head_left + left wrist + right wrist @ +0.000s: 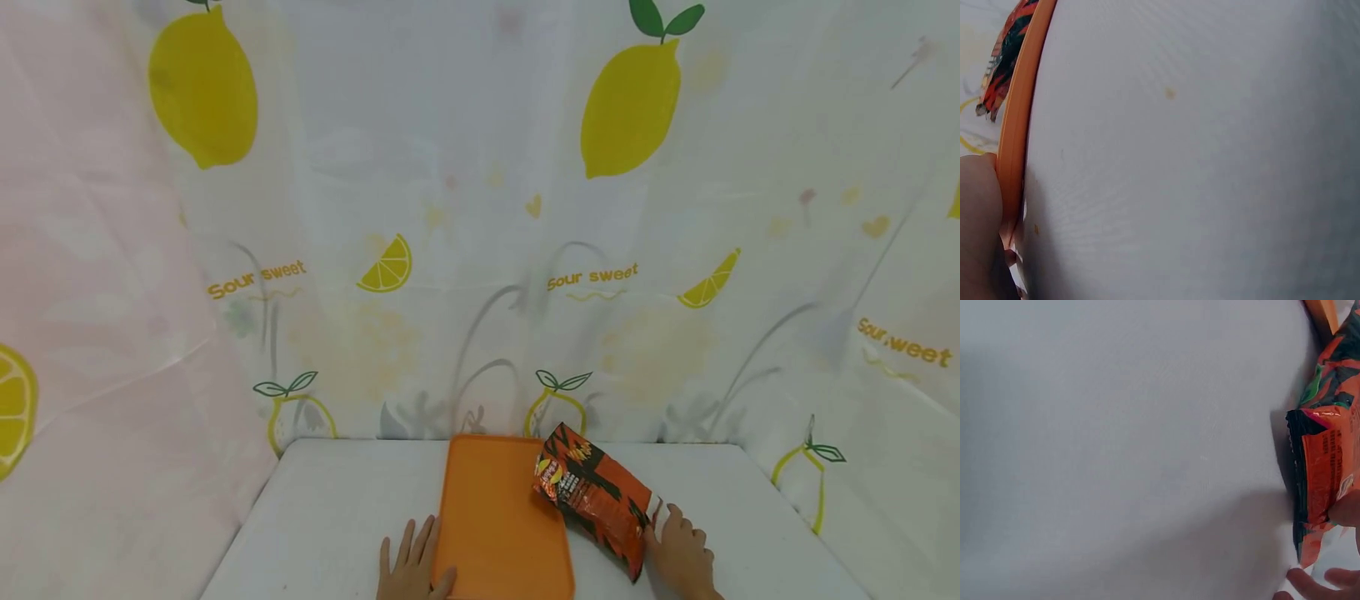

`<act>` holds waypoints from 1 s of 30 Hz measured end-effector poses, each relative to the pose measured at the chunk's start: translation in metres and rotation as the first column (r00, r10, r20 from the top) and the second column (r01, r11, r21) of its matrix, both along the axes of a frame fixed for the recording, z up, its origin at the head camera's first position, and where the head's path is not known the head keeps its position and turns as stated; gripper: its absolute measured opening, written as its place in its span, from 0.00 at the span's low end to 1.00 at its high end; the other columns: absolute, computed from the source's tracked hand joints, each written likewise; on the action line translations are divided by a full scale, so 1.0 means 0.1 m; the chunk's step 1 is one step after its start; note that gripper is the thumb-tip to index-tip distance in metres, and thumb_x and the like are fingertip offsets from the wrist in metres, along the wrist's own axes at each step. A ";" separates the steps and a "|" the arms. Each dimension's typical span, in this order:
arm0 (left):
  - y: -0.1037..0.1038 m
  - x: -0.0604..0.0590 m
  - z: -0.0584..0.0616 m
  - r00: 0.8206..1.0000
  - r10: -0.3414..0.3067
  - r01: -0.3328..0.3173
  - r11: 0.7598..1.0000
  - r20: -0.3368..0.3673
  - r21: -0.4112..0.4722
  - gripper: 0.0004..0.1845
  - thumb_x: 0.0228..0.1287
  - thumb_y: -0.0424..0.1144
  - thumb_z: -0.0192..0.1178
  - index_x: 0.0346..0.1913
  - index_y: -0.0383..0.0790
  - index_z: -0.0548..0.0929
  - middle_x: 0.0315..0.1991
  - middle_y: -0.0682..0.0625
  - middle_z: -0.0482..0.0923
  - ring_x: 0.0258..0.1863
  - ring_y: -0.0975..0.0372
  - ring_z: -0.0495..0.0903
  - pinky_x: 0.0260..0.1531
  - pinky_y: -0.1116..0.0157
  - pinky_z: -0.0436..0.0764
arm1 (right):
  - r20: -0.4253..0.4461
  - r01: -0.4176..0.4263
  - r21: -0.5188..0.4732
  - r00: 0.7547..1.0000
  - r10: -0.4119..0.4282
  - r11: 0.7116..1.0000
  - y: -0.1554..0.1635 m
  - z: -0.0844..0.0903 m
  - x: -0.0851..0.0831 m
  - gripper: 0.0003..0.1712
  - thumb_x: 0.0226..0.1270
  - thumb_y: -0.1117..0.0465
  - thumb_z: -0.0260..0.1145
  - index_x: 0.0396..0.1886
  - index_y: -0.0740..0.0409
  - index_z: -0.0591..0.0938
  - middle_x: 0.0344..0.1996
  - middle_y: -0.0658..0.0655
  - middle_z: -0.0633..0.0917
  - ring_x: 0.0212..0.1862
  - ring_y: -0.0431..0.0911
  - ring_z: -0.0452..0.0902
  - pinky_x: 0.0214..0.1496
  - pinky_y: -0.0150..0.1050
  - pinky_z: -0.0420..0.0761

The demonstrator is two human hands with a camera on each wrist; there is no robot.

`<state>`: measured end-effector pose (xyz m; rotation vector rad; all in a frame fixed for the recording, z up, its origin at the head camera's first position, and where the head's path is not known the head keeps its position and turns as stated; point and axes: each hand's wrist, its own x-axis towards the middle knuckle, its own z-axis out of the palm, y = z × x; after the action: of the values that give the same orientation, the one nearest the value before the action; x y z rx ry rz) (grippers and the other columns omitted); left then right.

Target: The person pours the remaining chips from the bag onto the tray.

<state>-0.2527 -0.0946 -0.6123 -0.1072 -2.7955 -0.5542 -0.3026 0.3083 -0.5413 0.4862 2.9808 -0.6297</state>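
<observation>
Left hand lies flat on the white worktop, fingers straight and released, thumb touching the near left edge of the orange tray. Right hand grips the near end of the snack bag, fingers curled on it. Bag tilted, far end over the tray's right rim, near end on the worktop.

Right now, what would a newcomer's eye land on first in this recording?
The orange tray at the white table's near middle, with the left hand flat at its left edge. Next, the orange-and-black snack bag lying over the tray's right rim, its near end gripped by the right hand.
</observation>
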 end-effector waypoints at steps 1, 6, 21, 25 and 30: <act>0.00 0.00 0.00 1.000 0.001 -0.002 1.000 0.005 0.003 0.39 0.68 0.66 0.56 0.73 0.44 0.71 0.72 0.49 0.75 0.73 0.47 0.71 0.73 0.36 0.58 | -0.018 -0.008 -0.016 1.000 0.008 1.000 0.00 0.00 -0.01 0.38 0.72 0.54 0.59 0.66 0.82 0.61 0.55 0.80 0.77 0.55 0.75 0.71 0.56 0.73 0.75; -0.02 0.00 0.02 0.999 -0.008 0.007 1.000 0.040 0.022 0.40 0.68 0.65 0.56 0.74 0.43 0.71 0.73 0.48 0.73 0.74 0.46 0.69 0.74 0.35 0.56 | -0.141 -0.097 -0.151 0.987 0.076 0.984 -0.07 -0.03 -0.05 0.34 0.70 0.62 0.60 0.66 0.81 0.61 0.58 0.77 0.81 0.56 0.73 0.76 0.55 0.66 0.80; 0.00 0.00 0.07 0.999 0.005 -0.005 1.000 0.035 0.009 0.40 0.67 0.64 0.57 0.74 0.44 0.71 0.74 0.49 0.73 0.74 0.46 0.68 0.74 0.36 0.55 | -0.131 -0.084 -0.434 0.991 0.030 0.897 -0.52 0.06 -0.05 0.33 0.72 0.60 0.52 0.70 0.76 0.60 0.66 0.80 0.73 0.63 0.73 0.75 0.59 0.60 0.82; -0.01 0.01 0.10 0.998 0.001 -0.002 1.000 0.057 0.017 0.39 0.67 0.64 0.57 0.74 0.43 0.71 0.73 0.48 0.73 0.74 0.45 0.69 0.73 0.35 0.56 | -0.083 -0.050 -0.527 0.997 0.007 0.848 -0.60 0.06 -0.02 0.35 0.73 0.58 0.53 0.73 0.74 0.58 0.68 0.79 0.71 0.65 0.73 0.73 0.58 0.58 0.83; 0.00 0.00 0.10 0.997 -0.001 0.001 1.000 0.074 0.006 0.40 0.67 0.64 0.56 0.74 0.42 0.71 0.73 0.48 0.73 0.73 0.45 0.69 0.73 0.34 0.57 | -0.064 -0.018 -0.543 0.998 -0.021 0.840 -0.68 0.05 0.01 0.36 0.72 0.57 0.54 0.72 0.74 0.59 0.68 0.80 0.70 0.67 0.74 0.70 0.64 0.64 0.79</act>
<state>-0.2523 -0.0949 -0.6025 -0.0885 -2.8654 -0.5787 -0.3020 0.2403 -0.5364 0.4196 2.6636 -1.4542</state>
